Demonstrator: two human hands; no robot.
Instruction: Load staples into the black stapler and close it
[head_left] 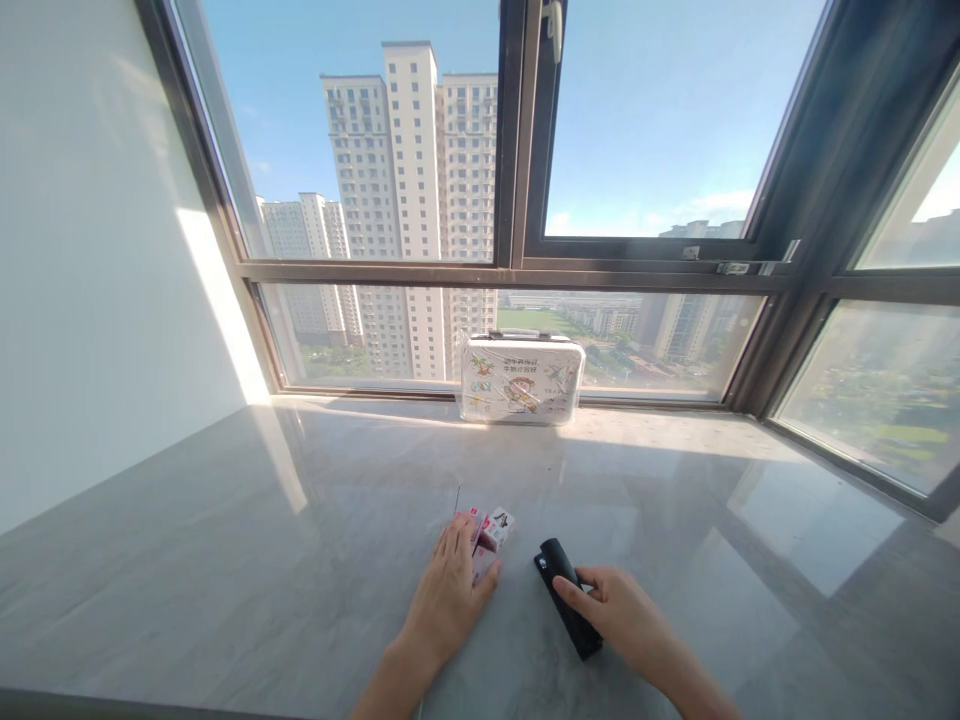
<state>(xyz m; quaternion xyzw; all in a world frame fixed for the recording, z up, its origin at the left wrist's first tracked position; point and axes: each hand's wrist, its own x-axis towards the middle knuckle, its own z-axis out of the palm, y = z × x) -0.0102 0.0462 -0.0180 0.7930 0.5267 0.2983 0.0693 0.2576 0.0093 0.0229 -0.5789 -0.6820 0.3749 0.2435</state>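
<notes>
My left hand point(448, 590) lies flat on the grey marble sill point(225, 560), fingers stretched out over small pink and white printed cards or packets point(495, 528). To its right, my right hand point(626, 620) rests on a black oblong device point(568, 597) that lies on the sill. Its fingers curl round the device's near end, and the forefinger is laid along its side.
A white printed case point(522, 378) with a handle stands against the window at the back of the sill. A white wall point(90, 300) closes the left side. Dark window frames point(517, 200) run along the back and right.
</notes>
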